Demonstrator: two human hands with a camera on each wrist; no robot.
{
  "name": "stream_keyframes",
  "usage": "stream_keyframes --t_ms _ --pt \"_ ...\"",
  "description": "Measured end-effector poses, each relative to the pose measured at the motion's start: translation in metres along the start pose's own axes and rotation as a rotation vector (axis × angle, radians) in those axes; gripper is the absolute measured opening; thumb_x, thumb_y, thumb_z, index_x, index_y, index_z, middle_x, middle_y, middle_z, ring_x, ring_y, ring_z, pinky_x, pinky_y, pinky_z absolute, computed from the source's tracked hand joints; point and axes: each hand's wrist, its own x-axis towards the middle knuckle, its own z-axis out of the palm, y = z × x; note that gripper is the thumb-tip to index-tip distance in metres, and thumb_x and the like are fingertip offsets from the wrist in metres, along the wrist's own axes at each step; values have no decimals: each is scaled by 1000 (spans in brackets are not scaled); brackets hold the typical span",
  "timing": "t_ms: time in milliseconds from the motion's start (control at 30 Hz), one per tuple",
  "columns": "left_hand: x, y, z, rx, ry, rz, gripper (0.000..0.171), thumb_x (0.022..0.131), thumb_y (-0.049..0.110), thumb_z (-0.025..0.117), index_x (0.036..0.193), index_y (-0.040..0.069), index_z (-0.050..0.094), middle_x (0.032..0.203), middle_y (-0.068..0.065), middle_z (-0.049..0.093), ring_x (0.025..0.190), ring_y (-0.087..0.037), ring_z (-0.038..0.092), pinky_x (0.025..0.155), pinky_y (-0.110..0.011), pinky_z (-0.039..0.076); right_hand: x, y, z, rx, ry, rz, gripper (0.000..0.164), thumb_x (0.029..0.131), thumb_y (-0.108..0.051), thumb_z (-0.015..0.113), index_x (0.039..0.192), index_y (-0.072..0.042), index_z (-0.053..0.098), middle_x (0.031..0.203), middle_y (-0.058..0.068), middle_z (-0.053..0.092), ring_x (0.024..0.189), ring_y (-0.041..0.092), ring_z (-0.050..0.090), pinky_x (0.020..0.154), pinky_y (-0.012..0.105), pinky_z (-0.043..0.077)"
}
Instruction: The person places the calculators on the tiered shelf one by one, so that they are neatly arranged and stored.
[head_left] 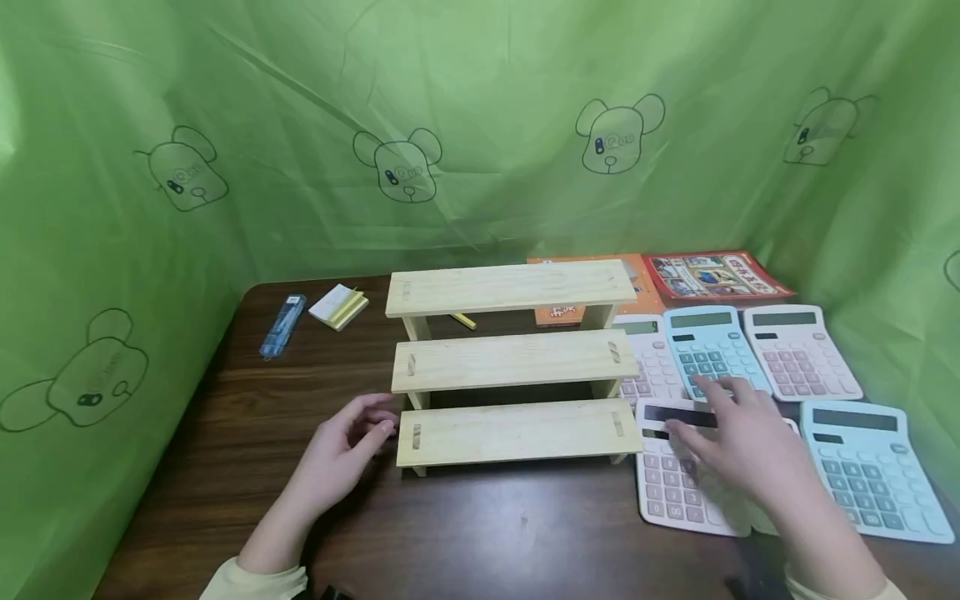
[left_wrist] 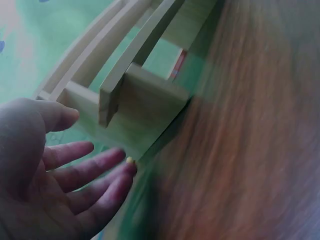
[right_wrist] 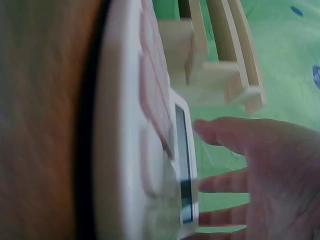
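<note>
A pale wooden three-step rack (head_left: 517, 433) stands in the middle of the table. At the left end of its lowest step is my left hand (head_left: 341, 450), fingers loosely bent and grasping nothing. In the left wrist view the palm of that hand (left_wrist: 65, 185) faces the rack's side, fingers spread. My right hand (head_left: 753, 442) hovers over a white calculator with pink keys (head_left: 678, 496), thumb and fingers around its upper part. The right wrist view has the thumb of this hand (right_wrist: 280, 175) beside the calculator's display (right_wrist: 184, 155), fingers extended. My right hand partly covers another calculator beneath it.
Further calculators lie at the right, among them a blue one (head_left: 873, 467) and a pink-keyed one (head_left: 798, 354). Behind are a red comic-style book (head_left: 712, 275) and an orange book (head_left: 645, 287). A blue packet (head_left: 283, 327) and notepads (head_left: 337, 307) lie back left.
</note>
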Motion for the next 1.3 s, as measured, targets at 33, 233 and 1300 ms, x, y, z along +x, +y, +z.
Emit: stream_keyframes --t_ms 33,233,1300 --pt "0 0 3 -51 -20 -23 37 98 26 59 131 12 54 104 -4 68 86 -24 66 69 -38 55 0 -3 2 -5 -31 -7 93 80 -72 58 143 -4 43 131 33 42 114 57 40 82 72 37" --pt "-2 -1 13 -226 -86 -90 34 98 21 59 129 7 53 95 -11 66 71 -28 63 61 -39 55 -1 -14 7 -38 -52 -72 100 76 -79 54 145 -8 40 136 32 37 119 56 36 88 72 34" --pt "4 -8 8 -491 -249 -116 37 96 8 59 127 -2 42 92 -24 66 77 -26 67 68 -39 56 -7 -51 22 -131 -145 -74 120 61 -73 73 153 -14 24 153 27 11 133 55 15 64 73 43"
